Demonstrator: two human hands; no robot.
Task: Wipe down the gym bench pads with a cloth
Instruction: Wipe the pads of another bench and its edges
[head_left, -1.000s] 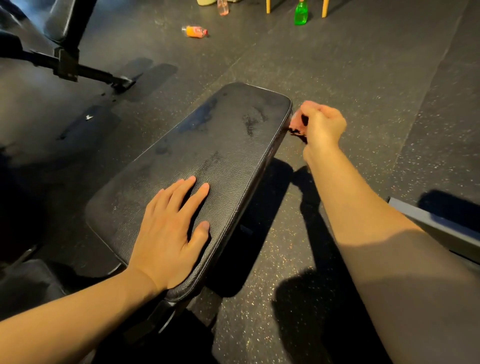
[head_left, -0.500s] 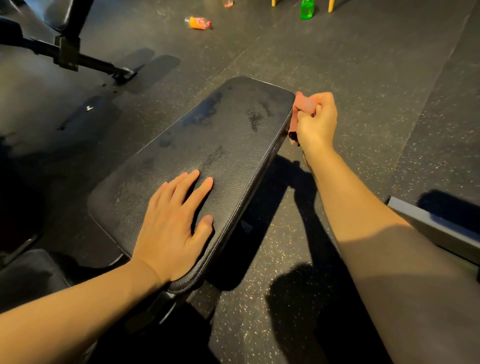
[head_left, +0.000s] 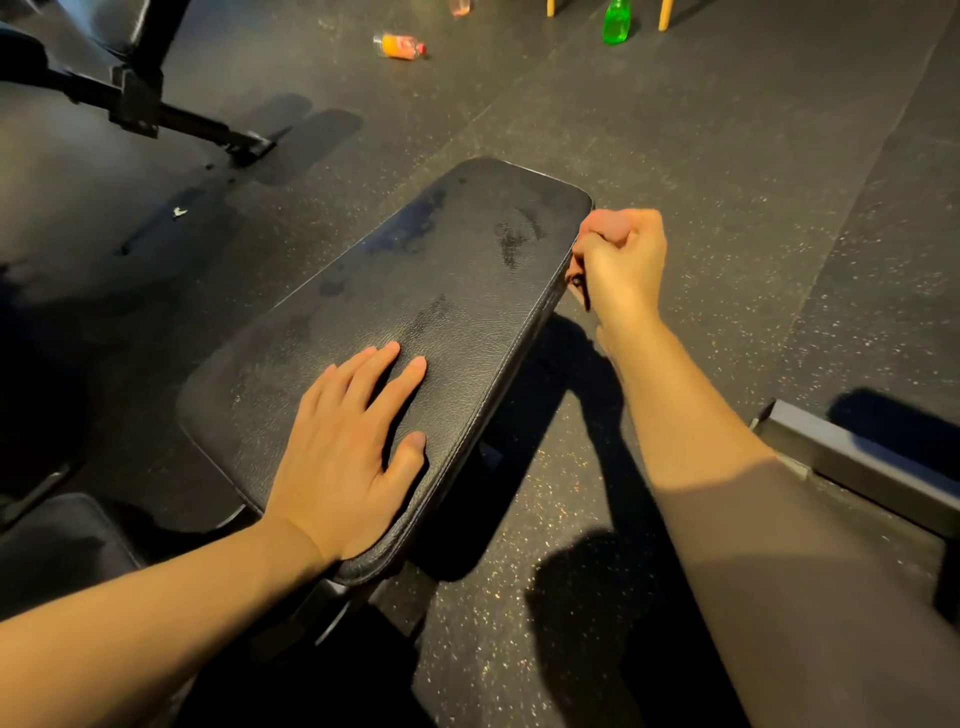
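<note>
- Head view: your left grip (head_left: 348, 441) lies flat, fingers relaxed and spread, on the near end of the black, grained, rectangular bench pad (head_left: 457, 270).
- Your right grip (head_left: 626, 260) is clenched round a bunched pinkish cloth (head_left: 605, 227), held against the pad's far right corner edge.
- Dark smears mark the pad's far half.
- Beyond the pad, on the dark speckled rubber floor (head_left: 727, 182), an orange plastic bottle (head_left: 400, 47) lies on its side and a green bottle (head_left: 616, 23) stands upright.
</note>
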